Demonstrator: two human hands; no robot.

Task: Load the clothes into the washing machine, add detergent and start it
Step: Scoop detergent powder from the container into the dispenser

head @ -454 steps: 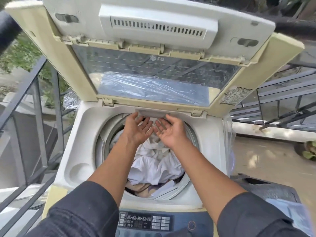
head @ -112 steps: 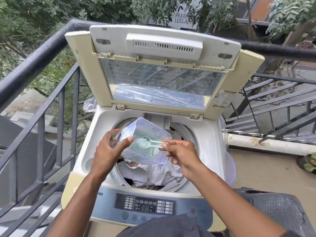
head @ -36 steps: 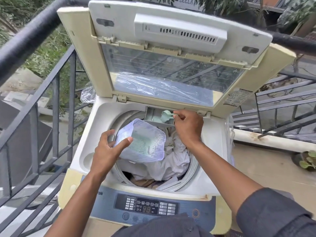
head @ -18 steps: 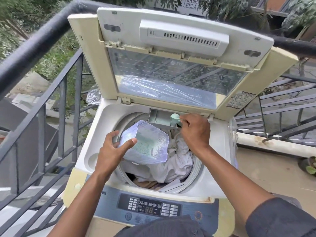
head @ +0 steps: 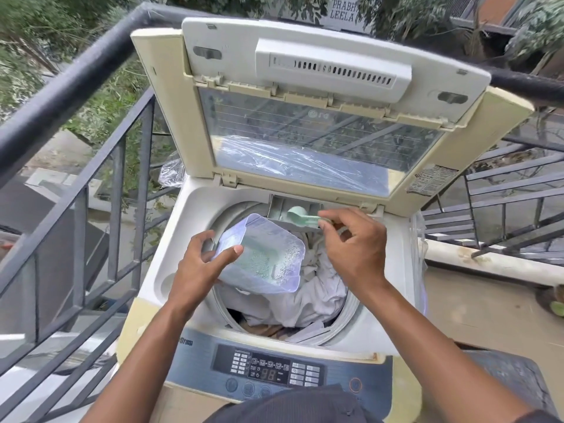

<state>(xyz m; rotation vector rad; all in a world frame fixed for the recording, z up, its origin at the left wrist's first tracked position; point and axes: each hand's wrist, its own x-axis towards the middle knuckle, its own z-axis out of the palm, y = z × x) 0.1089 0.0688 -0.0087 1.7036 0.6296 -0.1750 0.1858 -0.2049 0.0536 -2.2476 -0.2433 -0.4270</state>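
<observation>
A top-loading washing machine stands with its lid raised. White clothes fill the drum. My left hand holds a clear tub of green detergent powder tilted over the drum. My right hand pinches the handle of a pale green scoop, whose bowl sits tipped over the open detergent drawer at the back rim. The control panel shows lit digits.
A black metal railing runs along the left and behind the lid. Clear plastic wrap hangs at the machine's back left. More railing bars and a concrete floor lie to the right. A dark crate sits at lower right.
Over the last seconds my right hand took a scoop of powder from the tub to the drawer at the back. In the last half second the scoop has turned over there; the tub stayed put.
</observation>
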